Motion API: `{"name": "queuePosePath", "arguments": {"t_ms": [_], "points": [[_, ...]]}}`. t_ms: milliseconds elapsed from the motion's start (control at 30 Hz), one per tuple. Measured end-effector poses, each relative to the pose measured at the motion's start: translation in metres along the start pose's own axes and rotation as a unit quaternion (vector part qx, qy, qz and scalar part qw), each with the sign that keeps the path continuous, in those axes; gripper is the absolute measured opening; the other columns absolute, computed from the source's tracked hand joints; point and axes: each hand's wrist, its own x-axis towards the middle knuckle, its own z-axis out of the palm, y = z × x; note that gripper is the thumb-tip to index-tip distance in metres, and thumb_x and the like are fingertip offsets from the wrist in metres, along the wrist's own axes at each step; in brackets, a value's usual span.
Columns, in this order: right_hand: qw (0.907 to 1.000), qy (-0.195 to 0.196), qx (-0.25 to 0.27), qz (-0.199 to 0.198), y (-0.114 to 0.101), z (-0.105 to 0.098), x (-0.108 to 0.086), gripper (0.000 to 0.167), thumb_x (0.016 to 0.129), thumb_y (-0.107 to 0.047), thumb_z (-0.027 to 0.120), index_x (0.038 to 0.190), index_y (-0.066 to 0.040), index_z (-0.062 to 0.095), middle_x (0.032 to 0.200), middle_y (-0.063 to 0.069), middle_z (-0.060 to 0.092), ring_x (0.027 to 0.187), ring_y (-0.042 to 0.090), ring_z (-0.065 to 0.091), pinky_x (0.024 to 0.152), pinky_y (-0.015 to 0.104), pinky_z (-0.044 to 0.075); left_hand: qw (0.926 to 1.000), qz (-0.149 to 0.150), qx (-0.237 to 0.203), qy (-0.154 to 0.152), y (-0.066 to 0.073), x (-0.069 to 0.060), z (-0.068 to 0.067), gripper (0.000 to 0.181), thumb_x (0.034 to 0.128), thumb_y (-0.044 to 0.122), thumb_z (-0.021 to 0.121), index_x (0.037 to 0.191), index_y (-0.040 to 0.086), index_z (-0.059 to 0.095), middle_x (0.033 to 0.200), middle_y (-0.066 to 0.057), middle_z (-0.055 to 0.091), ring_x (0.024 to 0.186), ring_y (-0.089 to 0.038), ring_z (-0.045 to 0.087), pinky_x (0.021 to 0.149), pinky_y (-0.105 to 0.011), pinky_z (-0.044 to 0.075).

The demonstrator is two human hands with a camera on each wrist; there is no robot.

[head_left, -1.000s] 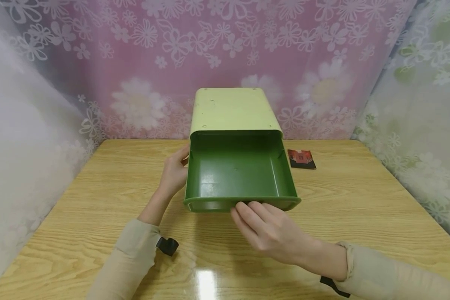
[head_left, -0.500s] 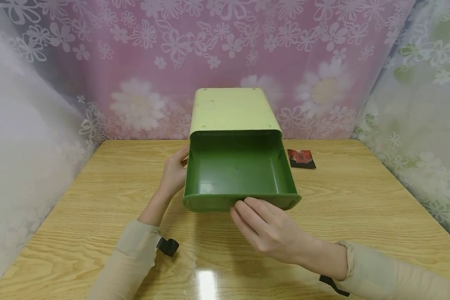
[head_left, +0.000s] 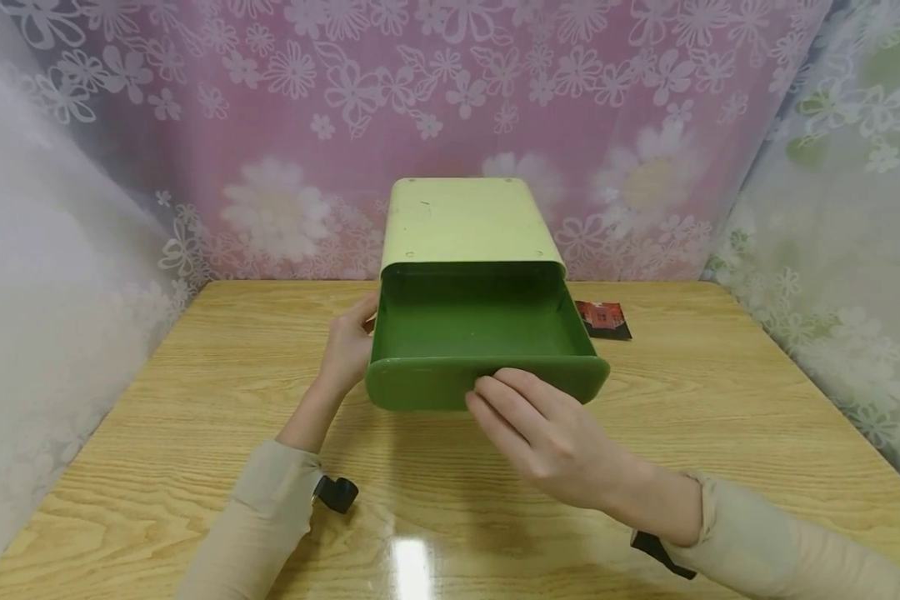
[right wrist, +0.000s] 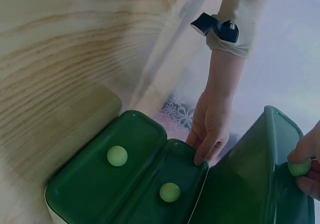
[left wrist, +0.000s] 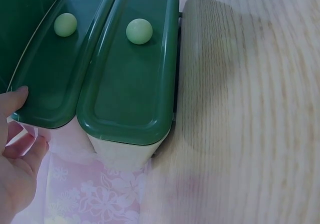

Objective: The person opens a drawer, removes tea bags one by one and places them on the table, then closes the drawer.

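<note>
A pale yellow-green drawer cabinet (head_left: 465, 221) stands on the table with its top green drawer (head_left: 420, 385) pulled out. No contents show inside the drawer. My right hand (head_left: 551, 437) pinches the drawer's round pale knob (right wrist: 299, 168), as the right wrist view shows. At the cabinet's left side, my left hand (head_left: 348, 343) grips the body: its thumb rests on the corner of the middle drawer front (left wrist: 52, 74) and its fingers bend against the side. Below that sits the bottom drawer front (left wrist: 125, 84); both lower drawers are pushed in, each with a round knob.
Right of the cabinet, a small red and black packet (head_left: 604, 321) lies flat on the wood-grain table (head_left: 195, 400), partly behind the drawer. Floral curtains (head_left: 285, 125) hang behind the table and along both sides.
The front of the top drawer has risen and tilted more upright, so less of its inside shows. My right hand has moved up with it; my left hand has stayed put.
</note>
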Motion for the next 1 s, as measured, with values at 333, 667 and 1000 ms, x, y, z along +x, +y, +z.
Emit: {"name": "queuePosePath", "arguments": {"t_ms": [333, 667, 1000], "points": [[0.9994, -0.003, 0.023, 0.027, 0.006, 0.011, 0.001, 0.020, 0.093, 0.005, 0.046, 0.088, 0.007, 0.065, 0.088, 0.018, 0.062, 0.077, 0.028, 0.059, 0.073, 0.031, 0.054, 1.0000, 0.004, 0.008, 0.002, 0.004, -0.005, -0.002, 0.043, 0.0763, -0.010, 0.067, 0.118, -0.010, 0.058, 0.122, -0.021, 0.057, 0.118, -0.029, 0.050, 0.097, -0.030, 0.045], [0.9978, 0.023, 0.034, 0.053, 0.012, 0.023, -0.002, 0.020, 0.092, 0.008, 0.045, 0.085, 0.007, 0.064, 0.086, 0.018, 0.060, 0.075, 0.030, 0.058, 0.068, 0.033, 0.054, 0.9999, 0.009, 0.003, 0.010, -0.022, 0.002, 0.001, 0.046, 0.0750, -0.010, 0.069, 0.120, -0.007, 0.059, 0.126, -0.017, 0.056, 0.120, -0.026, 0.049, 0.096, -0.028, 0.045], [0.9971, 0.028, 0.039, 0.059, 0.022, 0.031, -0.009, 0.019, 0.092, 0.007, 0.046, 0.087, 0.006, 0.064, 0.088, 0.019, 0.059, 0.078, 0.033, 0.057, 0.068, 0.034, 0.054, 0.9999, -0.008, 0.010, -0.002, 0.015, -0.003, 0.000, 0.041, 0.0792, -0.010, 0.064, 0.120, -0.011, 0.057, 0.127, -0.023, 0.053, 0.121, -0.032, 0.047, 0.099, -0.035, 0.043]]}}
